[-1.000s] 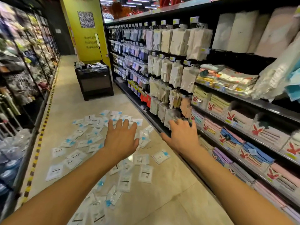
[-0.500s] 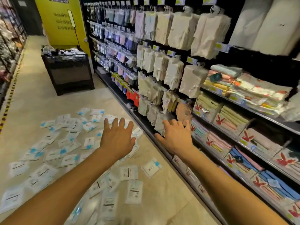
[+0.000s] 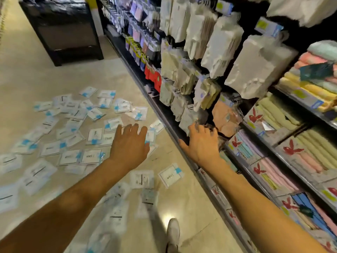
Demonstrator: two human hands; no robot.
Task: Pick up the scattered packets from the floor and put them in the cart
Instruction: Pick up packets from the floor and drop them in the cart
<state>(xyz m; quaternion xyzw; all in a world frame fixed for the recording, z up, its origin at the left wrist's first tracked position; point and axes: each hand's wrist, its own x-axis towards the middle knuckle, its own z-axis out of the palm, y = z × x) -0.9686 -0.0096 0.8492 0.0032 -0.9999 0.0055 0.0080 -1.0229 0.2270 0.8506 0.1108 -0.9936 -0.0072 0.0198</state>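
Note:
Several flat white packets with blue corners [image 3: 73, 136] lie scattered over the beige floor, from the left edge to the foot of the shelving. One packet [image 3: 170, 175] lies apart, below and between my hands. My left hand [image 3: 130, 143] is stretched forward above the packets, fingers straight and spread, holding nothing. My right hand [image 3: 200, 143] reaches out at the lower edge of the shelving, fingers relaxed and empty. No cart shows in the head view.
Tall dark shelving [image 3: 228, 88] with hanging cloth packs and folded towels fills the right side. A black display stand [image 3: 62, 28] stands on the floor at the back left. My white shoe [image 3: 173, 232] is on the floor at the bottom.
The view has tilted down and moved closer to the floor and shelves. Both hands stay outstretched and empty, and the packets look nearer.

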